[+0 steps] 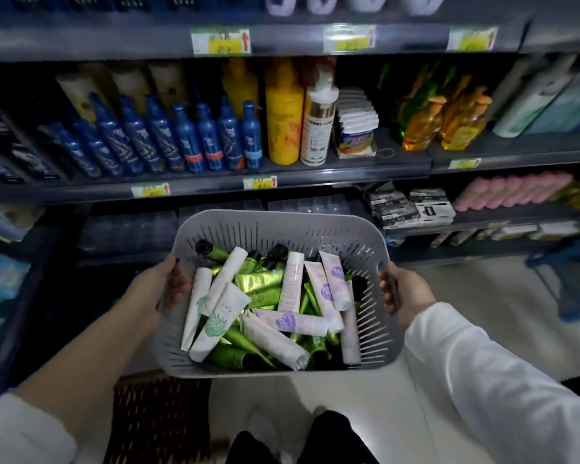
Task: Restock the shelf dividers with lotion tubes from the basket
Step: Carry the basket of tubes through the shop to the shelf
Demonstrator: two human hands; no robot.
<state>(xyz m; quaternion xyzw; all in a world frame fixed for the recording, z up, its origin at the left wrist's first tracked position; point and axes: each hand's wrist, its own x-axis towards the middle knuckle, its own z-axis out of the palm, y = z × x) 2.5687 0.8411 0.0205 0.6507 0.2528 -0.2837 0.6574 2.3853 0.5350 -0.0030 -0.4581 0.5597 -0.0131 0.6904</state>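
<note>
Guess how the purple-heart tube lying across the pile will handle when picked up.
The purple-heart tube is a small plastic squeeze tube, so probably light and soft; a pinch may dent it. Its glossy skin looks slippery. It lies loose on green tubes in the basket, so neighbours will likely shift.

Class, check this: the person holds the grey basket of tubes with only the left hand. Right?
No. The head view shows both the left hand and the right hand gripping the basket of tubes; the rest holds.

Price tags (220, 41), tube labels (283, 321), all illegible
</note>
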